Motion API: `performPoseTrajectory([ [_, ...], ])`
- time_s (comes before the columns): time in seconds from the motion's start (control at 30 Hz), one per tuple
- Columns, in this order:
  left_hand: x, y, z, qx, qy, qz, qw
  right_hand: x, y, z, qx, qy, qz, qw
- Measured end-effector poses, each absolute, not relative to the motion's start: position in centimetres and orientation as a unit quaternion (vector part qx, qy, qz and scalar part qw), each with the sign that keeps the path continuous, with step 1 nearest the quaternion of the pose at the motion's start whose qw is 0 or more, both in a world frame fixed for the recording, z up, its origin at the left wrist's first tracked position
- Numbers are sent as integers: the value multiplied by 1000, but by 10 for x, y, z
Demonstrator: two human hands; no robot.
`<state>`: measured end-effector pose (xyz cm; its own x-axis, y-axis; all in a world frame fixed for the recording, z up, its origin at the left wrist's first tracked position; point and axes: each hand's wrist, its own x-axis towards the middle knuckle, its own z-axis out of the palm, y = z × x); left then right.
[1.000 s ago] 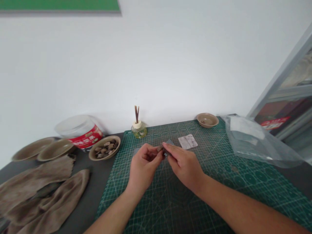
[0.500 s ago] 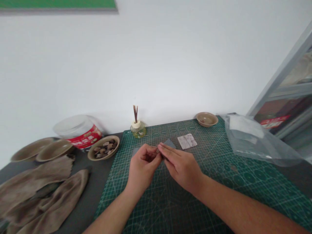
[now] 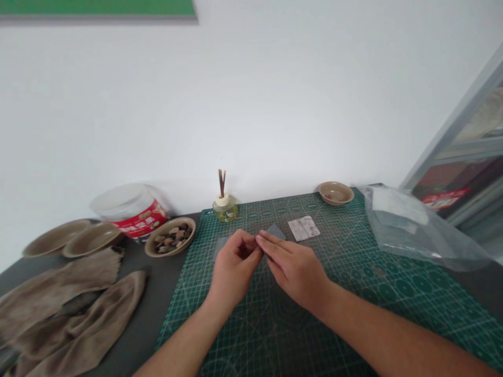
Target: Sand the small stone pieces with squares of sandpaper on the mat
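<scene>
My left hand (image 3: 236, 266) and my right hand (image 3: 295, 267) meet above the green cutting mat (image 3: 251, 340). The fingers of both are pinched together at one spot, around something small and dark that they almost wholly cover; its kind cannot be made out. Just behind the fingers a grey sheet (image 3: 276, 231) shows in part on the mat. Another grey sheet (image 3: 220, 246) sticks out beside my left hand. A white square with grey marks (image 3: 304, 228) lies flat beyond my right hand.
On the left are a bowl of brown, pebble-like pieces (image 3: 172, 240), two bowls (image 3: 92, 240), a lidded tub (image 3: 133, 212) and a brown cloth (image 3: 86, 319). At the back stand a reed diffuser (image 3: 225, 208) and a small bowl (image 3: 336, 192). A clear plastic bag (image 3: 416, 235) lies right.
The view has shifted slightly. Both hands remain together with the fingers pinched, and the small brownish thing between them shows less than before.
</scene>
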<state>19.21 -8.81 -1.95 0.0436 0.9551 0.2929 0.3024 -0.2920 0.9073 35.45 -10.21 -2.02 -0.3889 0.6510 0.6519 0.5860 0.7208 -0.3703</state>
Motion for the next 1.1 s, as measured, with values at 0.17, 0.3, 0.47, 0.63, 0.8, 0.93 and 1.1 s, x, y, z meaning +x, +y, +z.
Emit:
performPoseTrajectory([
  [0.17, 192, -88, -24, 633, 475, 504, 346, 355, -101, -22, -375, -821, 67, 425],
  [0.3, 192, -87, -26, 637, 476, 501, 341, 353, -102, -24, -390, -814, 67, 424],
  [0.47, 191, -86, -25, 635, 457, 518, 346, 353, -103, -24, -387, -817, 68, 422],
  [0.63, 191, -85, -26, 636, 469, 512, 337, 354, -101, -24, -394, -812, 79, 423],
  [0.8, 190, -84, -26, 636, 456, 514, 351, 355, -101, -22, -399, -797, 93, 444],
  [0.93, 190, -85, -24, 639, 462, 509, 343, 355, -104, -22, -396, -798, 97, 444],
  [1.1, 190, -86, -25, 640, 456, 512, 346, 355, -102, -23, -393, -797, 113, 445],
])
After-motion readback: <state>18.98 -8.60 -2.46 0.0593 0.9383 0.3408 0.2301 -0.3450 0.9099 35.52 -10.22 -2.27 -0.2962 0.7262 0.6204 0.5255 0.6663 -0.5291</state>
